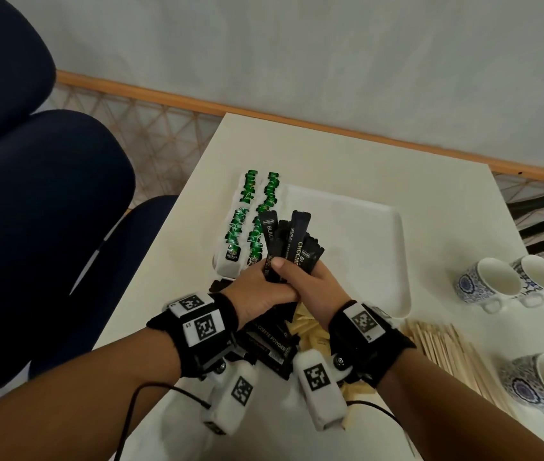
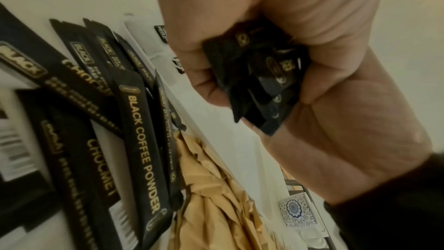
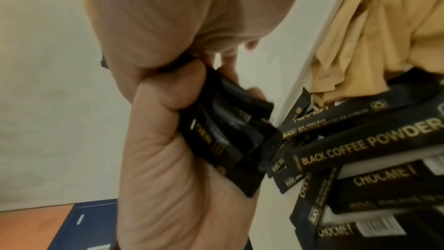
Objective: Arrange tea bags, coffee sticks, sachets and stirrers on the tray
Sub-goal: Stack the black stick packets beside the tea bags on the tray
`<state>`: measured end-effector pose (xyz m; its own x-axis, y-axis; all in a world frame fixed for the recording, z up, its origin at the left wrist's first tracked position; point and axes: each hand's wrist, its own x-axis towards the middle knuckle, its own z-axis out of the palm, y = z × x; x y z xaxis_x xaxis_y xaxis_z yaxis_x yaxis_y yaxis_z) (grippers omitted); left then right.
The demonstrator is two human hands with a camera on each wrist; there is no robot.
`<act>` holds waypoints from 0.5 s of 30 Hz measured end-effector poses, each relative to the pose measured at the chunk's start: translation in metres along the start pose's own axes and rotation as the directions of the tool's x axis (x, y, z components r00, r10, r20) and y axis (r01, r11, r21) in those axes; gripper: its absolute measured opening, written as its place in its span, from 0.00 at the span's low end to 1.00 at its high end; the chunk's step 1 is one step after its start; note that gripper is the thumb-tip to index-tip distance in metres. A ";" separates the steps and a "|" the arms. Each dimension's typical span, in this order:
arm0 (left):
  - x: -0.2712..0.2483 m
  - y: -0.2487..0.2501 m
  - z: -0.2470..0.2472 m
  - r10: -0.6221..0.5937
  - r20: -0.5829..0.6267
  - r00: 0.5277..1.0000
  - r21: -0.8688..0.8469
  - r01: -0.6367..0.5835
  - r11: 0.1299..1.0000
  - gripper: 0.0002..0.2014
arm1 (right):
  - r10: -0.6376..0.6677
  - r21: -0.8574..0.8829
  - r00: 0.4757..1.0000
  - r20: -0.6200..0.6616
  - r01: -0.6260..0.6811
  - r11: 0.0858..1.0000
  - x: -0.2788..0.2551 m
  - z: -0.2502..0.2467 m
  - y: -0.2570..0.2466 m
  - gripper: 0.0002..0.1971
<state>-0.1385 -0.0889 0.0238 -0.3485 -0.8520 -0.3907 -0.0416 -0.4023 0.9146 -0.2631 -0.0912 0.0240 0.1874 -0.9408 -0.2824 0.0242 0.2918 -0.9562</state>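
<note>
Both hands are clasped together round a bundle of black coffee sticks (image 1: 292,241), which fans upward over the near left part of the white tray (image 1: 367,224). My left hand (image 1: 259,286) grips the lower ends from the left and my right hand (image 1: 312,281) wraps them from the right. The wrist views show the stick ends (image 2: 261,85) (image 3: 228,132) squeezed between the two palms. Green tea bags (image 1: 252,216) lie in two rows on the tray's left side. More loose coffee sticks (image 1: 269,342) (image 2: 141,140) and tan sachets (image 1: 310,331) (image 2: 211,197) lie on the table under my wrists.
A pile of wooden stirrers (image 1: 443,347) lies on the white table right of my right wrist. Blue-patterned cups (image 1: 486,281) (image 1: 543,384) stand further right. Dark blue chairs (image 1: 47,227) stand left of the table, close to its edge.
</note>
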 end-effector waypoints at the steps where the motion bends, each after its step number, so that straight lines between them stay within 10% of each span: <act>1: 0.000 0.001 0.001 -0.008 0.000 1.000 0.003 0.008 1.000 0.18 | -0.014 0.015 1.000 0.025 0.013 1.000 -0.001 -0.003 0.000 0.05; 15: -0.006 0.002 -0.017 -0.161 -0.042 0.986 0.131 0.165 0.978 0.10 | -0.096 0.043 0.995 -0.034 0.097 0.994 0.009 -0.025 0.001 0.08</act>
<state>-0.1202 -0.0906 0.0262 -0.2979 -0.7892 -0.5371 -0.2207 -0.4904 0.8431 -0.2865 -0.1034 0.0188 0.1506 -0.9698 -0.1920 0.0846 0.2062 -0.9749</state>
